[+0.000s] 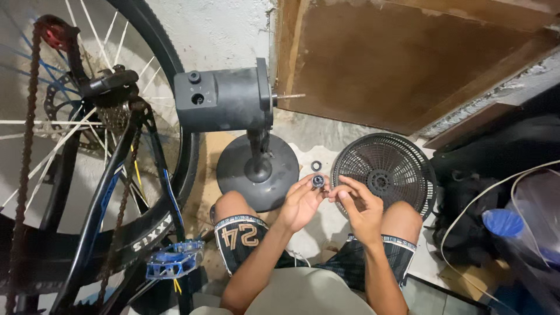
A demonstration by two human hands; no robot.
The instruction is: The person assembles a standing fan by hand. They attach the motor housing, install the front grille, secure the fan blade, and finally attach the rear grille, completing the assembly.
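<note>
Presently the left hand (300, 203) holds a small dark ring-shaped part (318, 181) — a nut or cap, too small to tell which — pinched at the tips of its fingers (309, 185), raised in front of the knees. The grip is narrow, closed on the part's rim, palm turned toward the right.

Right hand (360, 207) sits just beside it, index and thumb curled and nearly closed, tips touching or all but touching the part from the right side. I cannot tell whether the right fingers carry anything of their own. The part lies between the two hands, nearer the left, which bears it; its flat face looks up toward the camera.

A second small ring (316, 165), dark with a pale centre, lies on the floor (303, 153) just beyond the fingertips.

Materials and shapes:
- fan grille (384, 172) — round, black plastic, fine radial ribs, lying flat on the floor to the right of the hands.
- fan motor housing (224, 99) — matt black cylinder with a bare metal shaft (290, 96) pointing right, long axis level.
- round stand base (258, 172) — smooth black disc, just beyond the left knee.
- bicycle wheel (81, 116) with knobbly tyre, rusty chain (26, 146) and blue pedal (174, 261) at left.
</note>
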